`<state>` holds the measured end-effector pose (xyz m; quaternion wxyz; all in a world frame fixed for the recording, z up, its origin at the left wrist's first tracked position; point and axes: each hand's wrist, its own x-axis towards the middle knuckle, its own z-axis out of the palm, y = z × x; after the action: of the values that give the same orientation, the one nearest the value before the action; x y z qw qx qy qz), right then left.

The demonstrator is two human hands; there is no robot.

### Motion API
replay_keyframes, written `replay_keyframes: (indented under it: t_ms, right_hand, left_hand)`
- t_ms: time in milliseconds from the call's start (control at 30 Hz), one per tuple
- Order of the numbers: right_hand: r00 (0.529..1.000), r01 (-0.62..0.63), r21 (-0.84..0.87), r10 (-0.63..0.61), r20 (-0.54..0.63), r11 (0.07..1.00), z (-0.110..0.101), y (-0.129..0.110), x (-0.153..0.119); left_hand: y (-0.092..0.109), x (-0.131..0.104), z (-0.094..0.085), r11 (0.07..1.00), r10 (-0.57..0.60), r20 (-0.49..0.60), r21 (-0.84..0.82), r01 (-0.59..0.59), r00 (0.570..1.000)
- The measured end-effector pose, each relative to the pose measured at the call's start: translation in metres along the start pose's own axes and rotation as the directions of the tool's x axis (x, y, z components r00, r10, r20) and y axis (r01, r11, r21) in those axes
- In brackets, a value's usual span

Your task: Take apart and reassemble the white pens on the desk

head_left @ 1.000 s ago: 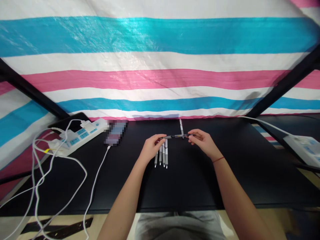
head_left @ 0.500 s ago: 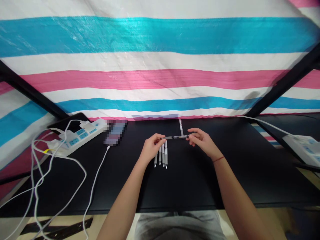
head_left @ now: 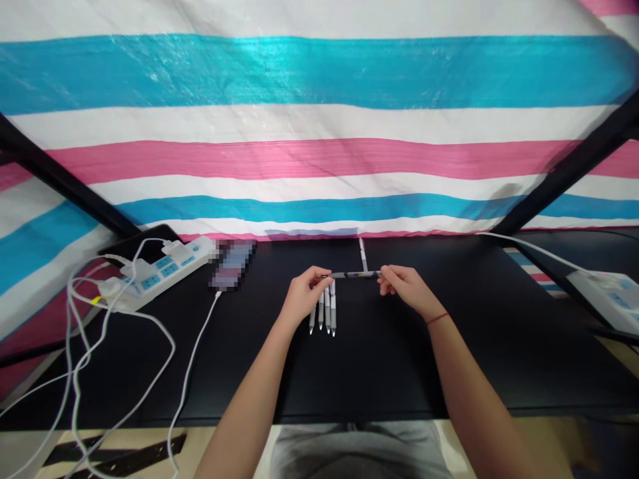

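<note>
A grey pen (head_left: 355,274) lies crosswise between my two hands, above the black table (head_left: 379,372). My left hand (head_left: 310,290) pinches its left end between thumb and fingers. At its right end, the fingers of my right hand (head_left: 399,283) are closed together on the tip. Several white and grey pens (head_left: 327,314) are side by side below it, pointing toward me, their upper ends partly hidden by my left hand. One more white pen (head_left: 362,253) lies behind the crosswise pen, near the table's back edge.
A white power strip (head_left: 164,273) with tangled white cables is at the left. Beside it a blurred phone (head_left: 233,265) has a cable attached. Another power strip (head_left: 606,296) stands at the far right. Striped sheeting (head_left: 319,159) hangs behind the table.
The fingers of my right hand have drawn together at the pen's right end, where they were more spread. My left hand has hardly moved.
</note>
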<state>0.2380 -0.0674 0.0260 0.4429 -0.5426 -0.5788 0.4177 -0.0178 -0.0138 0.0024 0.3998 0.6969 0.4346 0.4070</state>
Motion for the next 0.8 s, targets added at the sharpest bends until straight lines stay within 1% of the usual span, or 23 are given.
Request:
replay_keyframes:
  t_ms: [133, 167, 267, 300, 433, 533, 600, 700, 800]
  right_hand:
    - [1.0, 0.026, 0.08, -0.025, -0.007, 0.996, 0.0009, -0.0018, -0.0005]
    - [0.999, 0.033, 0.073, -0.033, -0.003, 0.997, 0.0011, -0.0018, -0.0005]
    - [1.0, 0.021, -0.024, -0.021, 0.019, 0.999, 0.0013, -0.0011, -0.0003]
    - [1.0, 0.015, -0.026, -0.015, 0.023, 1.0, 0.0013, -0.0007, -0.0003]
    - [0.999, 0.039, 0.077, -0.041, 0.029, 0.996, 0.0015, 0.0016, 0.0002]
    - [0.998, 0.003, 0.0, -0.003, 0.058, 1.0, 0.0021, 0.0029, 0.0009]
    - [0.999, -0.012, -0.008, 0.012, 0.052, 1.0, 0.0026, 0.0036, 0.0013]
    - [0.999, 0.037, 0.053, -0.039, 0.034, 0.998, 0.0033, 0.0044, 0.0013]
    - [0.997, 0.041, 0.015, -0.042, 0.067, 0.999, 0.0034, 0.0042, 0.001]
  left_hand:
    - [0.0014, -0.0004, -0.0002, 1.0, 0.004, -0.007, 0.012, -0.004, 1.0]
    - [0.0018, -0.0005, -0.0003, 1.0, 0.006, -0.002, 0.016, -0.006, 1.0]
    - [0.003, -0.001, -0.0005, 1.0, 0.014, 0.018, 0.025, -0.015, 1.0]
    - [0.0032, -0.0011, -0.0006, 0.999, 0.018, 0.019, 0.029, -0.018, 1.0]
    - [0.0026, -0.001, -0.0006, 0.998, 0.03, 0.005, 0.053, -0.031, 1.0]
    - [0.0019, -0.0008, -0.0003, 0.997, 0.04, 0.006, 0.059, -0.04, 0.999]
    - [0.002, -0.0008, -0.0001, 0.997, 0.044, 0.01, 0.068, -0.044, 0.999]
    - [0.0029, -0.0012, 0.0001, 0.996, 0.049, 0.015, 0.08, -0.05, 0.999]
    - [0.0033, -0.0015, 0.0004, 0.996, 0.05, 0.005, 0.08, -0.051, 0.999]
